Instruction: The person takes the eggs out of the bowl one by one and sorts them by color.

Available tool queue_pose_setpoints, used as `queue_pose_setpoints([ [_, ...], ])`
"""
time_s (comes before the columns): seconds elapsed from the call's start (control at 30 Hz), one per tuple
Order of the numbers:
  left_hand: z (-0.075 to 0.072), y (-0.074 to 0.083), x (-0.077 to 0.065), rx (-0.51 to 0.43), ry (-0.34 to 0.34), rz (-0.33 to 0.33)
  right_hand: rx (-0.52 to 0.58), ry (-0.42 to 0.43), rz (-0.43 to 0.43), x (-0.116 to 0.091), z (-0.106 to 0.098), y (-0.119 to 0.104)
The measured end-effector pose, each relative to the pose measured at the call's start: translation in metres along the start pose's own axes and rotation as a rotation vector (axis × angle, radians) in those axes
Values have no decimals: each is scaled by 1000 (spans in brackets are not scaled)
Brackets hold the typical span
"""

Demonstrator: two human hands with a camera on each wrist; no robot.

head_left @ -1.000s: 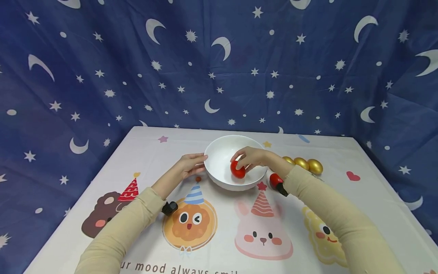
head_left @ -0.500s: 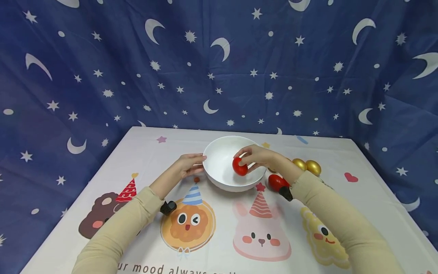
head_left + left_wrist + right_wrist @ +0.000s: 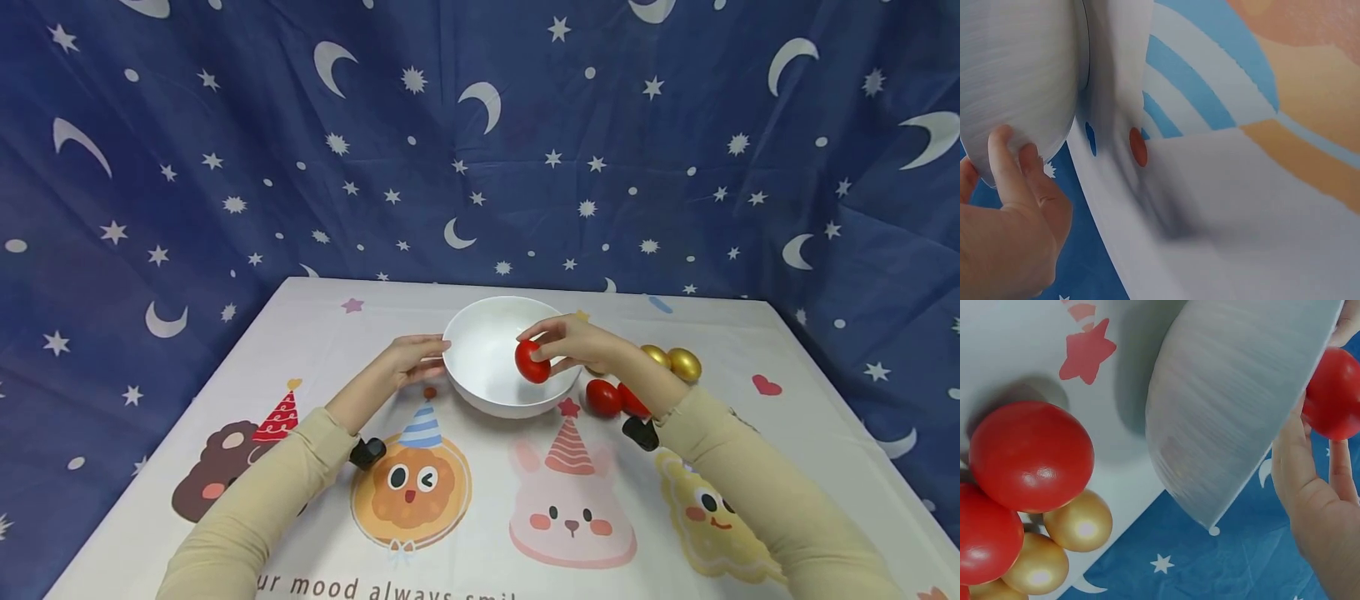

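Note:
A white bowl [image 3: 480, 367] stands toward the back middle of the table. My left hand [image 3: 411, 361] holds its left rim; in the left wrist view, fingertips [image 3: 1001, 132] touch the outer wall, with another digit on the rim's far side. Over the bowl's right half, my right hand [image 3: 573, 342] grips a smooth red egg [image 3: 532, 362] between thumb and fingers. The right wrist view shows this same red egg [image 3: 1335, 394] past the bowl's rim, with my right hand [image 3: 1316, 487] around it. Whether the egg touches the bowl cannot be told.
Right of the bowl lie a red egg [image 3: 602, 398] and another red egg [image 3: 633, 402], partly under my right forearm. Several gold eggs [image 3: 685, 365] sit behind them. A printed cloth [image 3: 450, 575] covers the table; a blue star-and-moon curtain [image 3: 525, 225] hangs behind.
My right hand has moved slightly up and to the right with the red egg in it. My left hand keeps its hold on the bowl's rim.

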State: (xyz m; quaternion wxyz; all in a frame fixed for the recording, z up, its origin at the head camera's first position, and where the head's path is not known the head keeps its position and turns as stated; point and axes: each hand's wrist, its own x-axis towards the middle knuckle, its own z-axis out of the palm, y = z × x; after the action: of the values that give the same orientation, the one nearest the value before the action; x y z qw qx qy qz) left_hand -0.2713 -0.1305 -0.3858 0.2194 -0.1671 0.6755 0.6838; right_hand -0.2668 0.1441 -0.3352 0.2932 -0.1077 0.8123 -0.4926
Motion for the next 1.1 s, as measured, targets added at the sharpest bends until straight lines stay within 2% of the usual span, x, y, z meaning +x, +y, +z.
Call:
queue_pose_setpoints([
  [0.43,1,-3,2,19,-4,1,39,6,-57,-23,-3,8],
  [0.63,0,-3,2,12,-8,14,-6,78,-36,-37,-7,8],
  [0.73,-1,-3,3,7,-11,16,-11,87,-23,-45,-9,11],
  [1.1,-1,-4,2,17,-42,32,-56,162,23,-71,-22,31],
])
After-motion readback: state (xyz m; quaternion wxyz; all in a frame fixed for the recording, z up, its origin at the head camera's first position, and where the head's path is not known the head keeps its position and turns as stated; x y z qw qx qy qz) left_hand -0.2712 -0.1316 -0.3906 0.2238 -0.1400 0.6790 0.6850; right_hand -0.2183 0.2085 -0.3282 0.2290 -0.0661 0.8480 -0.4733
